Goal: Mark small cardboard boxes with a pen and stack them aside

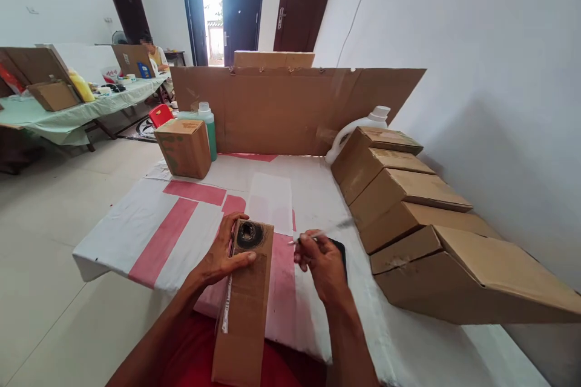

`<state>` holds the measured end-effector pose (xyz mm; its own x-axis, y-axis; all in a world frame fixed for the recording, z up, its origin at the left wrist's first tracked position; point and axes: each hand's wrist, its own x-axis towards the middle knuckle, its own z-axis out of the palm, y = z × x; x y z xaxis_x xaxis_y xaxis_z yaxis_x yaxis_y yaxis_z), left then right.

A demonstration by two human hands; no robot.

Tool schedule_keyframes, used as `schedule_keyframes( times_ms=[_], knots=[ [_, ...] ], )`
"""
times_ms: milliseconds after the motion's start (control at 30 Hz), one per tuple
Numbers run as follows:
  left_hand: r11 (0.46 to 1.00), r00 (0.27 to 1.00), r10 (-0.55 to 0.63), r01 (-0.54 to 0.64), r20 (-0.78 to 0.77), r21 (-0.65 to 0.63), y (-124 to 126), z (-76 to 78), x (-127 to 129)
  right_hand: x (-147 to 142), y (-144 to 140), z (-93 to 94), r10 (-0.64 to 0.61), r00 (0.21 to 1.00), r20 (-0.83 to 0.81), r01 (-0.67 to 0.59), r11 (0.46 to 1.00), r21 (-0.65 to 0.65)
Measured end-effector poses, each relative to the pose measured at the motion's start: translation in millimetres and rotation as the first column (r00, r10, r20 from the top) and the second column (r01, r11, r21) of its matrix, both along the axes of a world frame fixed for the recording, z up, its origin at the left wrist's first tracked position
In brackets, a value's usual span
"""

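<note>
A long, narrow cardboard box (249, 302) lies over the table's front edge and my lap. On its far end is a dark scribbled black ring (253, 243) around what looks like a small hole. My left hand (224, 254) grips the box's far left side, the thumb lying across its top face. To the right of the box, my right hand (320, 260) pinches a slim pen-like stick (296, 241). Its pale tip points left towards the box, and its other end is blurred. A flat black object (339, 253) lies partly hidden behind my right hand.
Several cardboard boxes (408, 242) stand in a row on the right. A white jug (372, 118) sits behind them. A cardboard panel (281, 109) closes off the back. At the back left are another box (184, 148) and a green bottle (209, 133). A person (157, 57) sits far left.
</note>
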<state>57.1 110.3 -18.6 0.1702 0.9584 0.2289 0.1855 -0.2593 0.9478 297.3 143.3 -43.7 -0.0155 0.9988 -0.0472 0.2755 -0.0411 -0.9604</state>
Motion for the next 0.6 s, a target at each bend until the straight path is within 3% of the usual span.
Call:
schedule_keyframes(
  times_ms=[67, 133, 233, 333, 433, 600],
  knots=[
    [1.000, 1.000, -0.013, 0.013, -0.013, 0.002, 0.3, 0.1, 0.4, -9.0, -10.9, 25.3, 0.031, 0.948, -0.316, -0.003, 0.996, 0.091],
    [1.000, 1.000, -0.017, 0.017, -0.015, 0.003, 0.4, 0.4, 1.9, -24.5, -21.9, 44.9, 0.107, 0.861, -0.497, -0.026, 0.986, 0.167],
    [1.000, 1.000, -0.007, 0.008, -0.026, 0.021, -1.0, 2.0, 4.0, -49.9, -34.3, 58.1, 0.171, 0.865, -0.472, -0.062, 0.969, 0.238],
    [0.999, 0.999, 0.008, -0.005, -0.048, 0.047, -3.6, 4.0, 4.2, -63.3, -40.1, 58.2, 0.181, 0.910, -0.373, -0.074, 0.956, 0.283],
    [0.999, 0.999, 0.004, -0.002, -0.043, 0.046, -4.4, 4.2, 3.6, -61.5, -41.9, 57.3, 0.220, 0.927, -0.305, -0.123, 0.944, 0.306],
    [0.997, 1.000, -0.003, 0.004, -0.012, 0.071, -2.4, 1.7, 2.7, -41.4, -28.6, 57.2, 0.202, 0.902, -0.382, -0.113, 0.963, 0.244]
  ],
)
